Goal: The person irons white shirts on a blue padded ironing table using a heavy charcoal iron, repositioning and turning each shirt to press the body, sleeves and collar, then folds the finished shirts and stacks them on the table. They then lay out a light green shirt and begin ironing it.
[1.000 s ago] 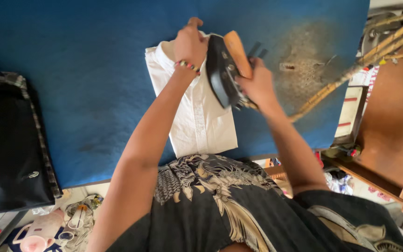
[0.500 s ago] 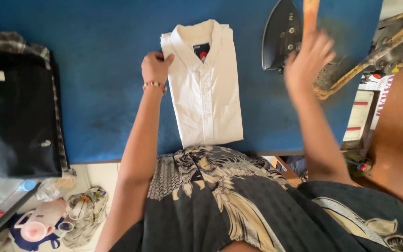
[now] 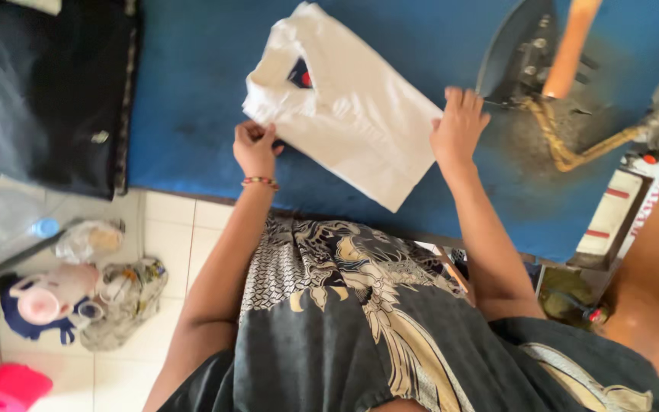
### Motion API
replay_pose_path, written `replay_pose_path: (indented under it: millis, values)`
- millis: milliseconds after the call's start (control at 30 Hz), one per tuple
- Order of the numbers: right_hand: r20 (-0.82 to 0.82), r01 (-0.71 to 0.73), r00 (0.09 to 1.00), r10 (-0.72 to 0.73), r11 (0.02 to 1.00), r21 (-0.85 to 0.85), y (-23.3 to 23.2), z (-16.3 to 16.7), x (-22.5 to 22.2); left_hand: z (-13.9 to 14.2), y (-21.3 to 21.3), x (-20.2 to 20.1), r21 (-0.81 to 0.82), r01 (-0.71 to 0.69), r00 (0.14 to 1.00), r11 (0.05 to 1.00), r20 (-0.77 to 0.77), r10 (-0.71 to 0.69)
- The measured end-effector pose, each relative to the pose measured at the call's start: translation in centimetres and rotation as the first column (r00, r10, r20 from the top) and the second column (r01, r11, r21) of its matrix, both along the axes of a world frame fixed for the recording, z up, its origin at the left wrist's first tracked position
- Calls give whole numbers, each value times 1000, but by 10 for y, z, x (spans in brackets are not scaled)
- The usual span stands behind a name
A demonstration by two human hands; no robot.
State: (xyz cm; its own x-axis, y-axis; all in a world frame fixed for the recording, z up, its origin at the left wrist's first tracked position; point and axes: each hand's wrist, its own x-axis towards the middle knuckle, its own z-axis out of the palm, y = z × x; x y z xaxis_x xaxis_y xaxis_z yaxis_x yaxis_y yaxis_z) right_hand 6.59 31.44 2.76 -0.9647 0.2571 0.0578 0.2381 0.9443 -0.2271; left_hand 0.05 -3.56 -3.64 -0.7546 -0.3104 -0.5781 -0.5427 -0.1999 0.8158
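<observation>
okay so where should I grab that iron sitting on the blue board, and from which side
Take the iron by its orange handle, the long bar running clear of the dark body. It stands tipped up at the far right of the blue board, so come from the right hand side, reaching up past the folded white shirt and wrapping the grip around mid-handle, clear of the yellowish hose.

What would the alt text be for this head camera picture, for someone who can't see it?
A person's left hand pinches the edge of a folded white shirt on a blue ironing table, while the right hand rests on the shirt's other edge. An iron with a wooden handle stands just beyond the right hand.
</observation>
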Motion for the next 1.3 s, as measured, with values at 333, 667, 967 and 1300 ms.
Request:
replay_pose_path:
  millis: [333,667,967,1300]
  values:
    - [-198,-534,845,497,807,-252,-211,-18,-100,-5,-39,-27,-691,168,756,703,-367,-541]
    - [-249,-419,860,445,895,151,-220,-43,-85,-17,-50,-56,-722,452,640,524,-146,-754]
    - [-294,49,955,-25,996,76,58,33,-71,-1,-44,-59,-814,414,697,407,-4,-717]
    - [98,345,792,-603,309,-886,185,29,-71,50,-38,-71,-985,67,201,162,-145,-969]
